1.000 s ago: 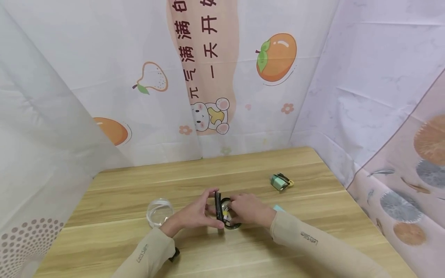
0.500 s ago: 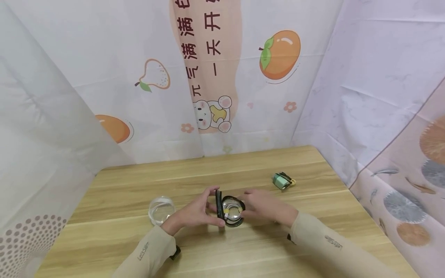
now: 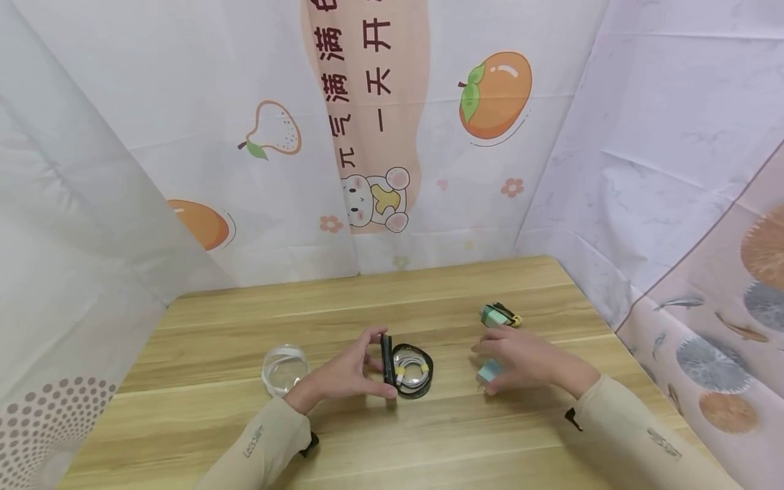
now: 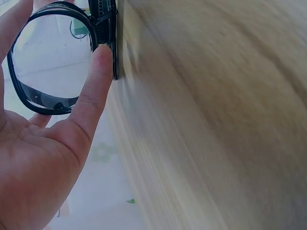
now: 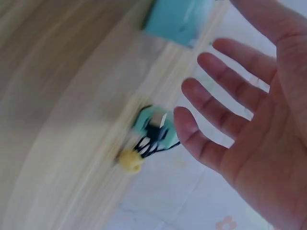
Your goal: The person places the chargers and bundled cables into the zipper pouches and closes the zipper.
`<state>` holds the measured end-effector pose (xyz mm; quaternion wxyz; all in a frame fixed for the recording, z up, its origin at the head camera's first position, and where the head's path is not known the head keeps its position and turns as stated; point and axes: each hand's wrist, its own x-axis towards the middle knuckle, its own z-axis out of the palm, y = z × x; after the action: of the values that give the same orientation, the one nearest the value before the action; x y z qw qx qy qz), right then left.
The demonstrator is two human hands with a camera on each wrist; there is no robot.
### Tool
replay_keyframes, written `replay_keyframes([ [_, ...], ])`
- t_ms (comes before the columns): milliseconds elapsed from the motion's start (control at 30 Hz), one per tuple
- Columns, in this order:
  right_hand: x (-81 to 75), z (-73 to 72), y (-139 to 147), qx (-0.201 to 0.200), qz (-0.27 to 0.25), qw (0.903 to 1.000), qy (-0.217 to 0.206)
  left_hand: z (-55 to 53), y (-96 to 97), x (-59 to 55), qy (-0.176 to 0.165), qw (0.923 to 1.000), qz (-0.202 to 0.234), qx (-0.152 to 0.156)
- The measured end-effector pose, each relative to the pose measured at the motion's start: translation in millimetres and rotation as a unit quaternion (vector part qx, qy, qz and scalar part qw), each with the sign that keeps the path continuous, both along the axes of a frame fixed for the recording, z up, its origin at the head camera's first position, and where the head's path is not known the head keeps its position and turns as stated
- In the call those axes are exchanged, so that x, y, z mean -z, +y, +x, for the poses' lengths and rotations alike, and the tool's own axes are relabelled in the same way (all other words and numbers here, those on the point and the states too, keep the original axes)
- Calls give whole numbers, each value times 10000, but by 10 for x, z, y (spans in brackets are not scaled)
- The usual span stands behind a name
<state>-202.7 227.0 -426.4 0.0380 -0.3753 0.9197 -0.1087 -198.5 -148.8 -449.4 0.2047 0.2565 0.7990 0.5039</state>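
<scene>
My left hand [image 3: 343, 371] grips the raised lid [image 4: 15, 79] of a round clear case with black trim [image 3: 431, 374], thumb and fingers at opposite sides of its rim. The case stands open on the table, its lid upright. Inside its base lies a coiled white cable [image 3: 400, 379] with yellow ties. My right hand [image 3: 523, 357] is over a small light-blue block [image 3: 488, 371], fingers spread and holding nothing. In the right wrist view the block [image 5: 180, 21] appears apart from the fingers; its kind is unclear.
Behind my right hand lies a mint-green charger [image 3: 495, 315] with a black cable and a yellow tie [image 5: 129, 160]. A round clear case with white trim [image 3: 266, 374] sits left of my left hand. Printed cloth [image 3: 441, 245] hangs behind the wooden table [image 3: 245, 320].
My right hand has left the black-trimmed case and moved right to the light-blue block, leaving the coiled cable in the base. My left hand keeps holding the lid in nearly the same spot.
</scene>
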Motion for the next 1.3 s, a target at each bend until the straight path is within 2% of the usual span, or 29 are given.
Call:
replay_keyframes([
  [100, 10, 14, 83, -113, 46, 9999, -98, -2, 5, 3, -23, 10000, -29, -6],
  [200, 28, 17, 114, -55, 49, 10000, -62, 0, 8, 1, -56, 9999, -74, -52],
  [767, 50, 17, 38, 204, -10, 9987, -468, 8, 16, -13, 27, 9998, -174, -39],
  [1300, 16, 31, 8, 88, 55, 9988, -473, 40, 5, 2, 58, 9999, -89, -71],
])
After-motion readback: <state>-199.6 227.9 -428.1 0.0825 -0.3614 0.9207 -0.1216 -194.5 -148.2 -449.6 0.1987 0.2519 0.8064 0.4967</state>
